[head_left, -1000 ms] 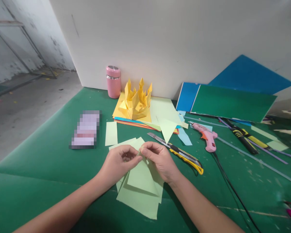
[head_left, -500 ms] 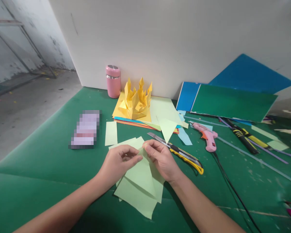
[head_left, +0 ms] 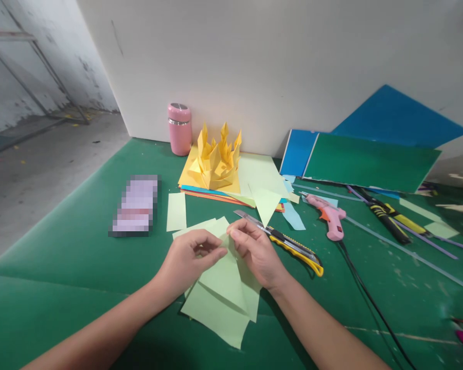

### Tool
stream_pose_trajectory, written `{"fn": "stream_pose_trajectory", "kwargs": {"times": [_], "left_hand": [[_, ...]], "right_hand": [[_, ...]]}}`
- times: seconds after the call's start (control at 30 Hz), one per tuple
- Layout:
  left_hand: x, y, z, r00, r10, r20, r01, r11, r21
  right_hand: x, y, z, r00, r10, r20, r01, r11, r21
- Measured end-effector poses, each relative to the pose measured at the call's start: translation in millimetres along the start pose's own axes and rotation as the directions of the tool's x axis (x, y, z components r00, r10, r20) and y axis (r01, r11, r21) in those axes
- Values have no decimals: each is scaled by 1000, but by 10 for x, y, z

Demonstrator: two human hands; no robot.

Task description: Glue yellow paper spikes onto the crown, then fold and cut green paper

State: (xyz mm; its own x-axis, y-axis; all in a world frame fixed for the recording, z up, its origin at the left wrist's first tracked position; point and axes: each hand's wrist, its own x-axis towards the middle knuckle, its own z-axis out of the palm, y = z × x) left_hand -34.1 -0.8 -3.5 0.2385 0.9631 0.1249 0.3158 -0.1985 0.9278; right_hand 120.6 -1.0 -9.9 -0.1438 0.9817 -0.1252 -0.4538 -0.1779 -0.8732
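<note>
Pale green paper (head_left: 221, 277) is pinched near its upper tip between my two hands, above more sheets of the same colour. My left hand (head_left: 193, 257) is closed, with thumb and forefinger at the paper's left side. From the right, my right hand (head_left: 256, 252) pinches the tip between thumb and finger. Several loose pale green sheets (head_left: 216, 318) lie overlapping beneath. Just beyond my right hand rests a yellow and black utility knife (head_left: 293, 249), its blade out and pointing to the upper left. My fingers hide part of the paper's tip.
A yellow folded-paper crown (head_left: 216, 164) sits on stacked coloured paper, beside a pink flask (head_left: 179, 129). A pixelated phone-like object (head_left: 136, 205) lies left. To the right are a pink glue gun (head_left: 332, 218) with a trailing cord, pliers (head_left: 389, 223) and a green board (head_left: 370, 162).
</note>
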Motion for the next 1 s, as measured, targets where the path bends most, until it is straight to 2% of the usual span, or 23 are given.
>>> {"fn": "stream_pose_trajectory", "kwargs": {"times": [0.2, 1.0], "left_hand": [[1, 10, -3, 999, 25, 29, -25, 1000, 13], [3, 0, -8, 1000, 4, 19, -5, 999, 35]], "right_hand": [[-3, -17, 29, 1000, 15, -11, -15, 1000, 14], [-2, 21, -54, 1000, 26, 17, -26, 1000, -10]]}}
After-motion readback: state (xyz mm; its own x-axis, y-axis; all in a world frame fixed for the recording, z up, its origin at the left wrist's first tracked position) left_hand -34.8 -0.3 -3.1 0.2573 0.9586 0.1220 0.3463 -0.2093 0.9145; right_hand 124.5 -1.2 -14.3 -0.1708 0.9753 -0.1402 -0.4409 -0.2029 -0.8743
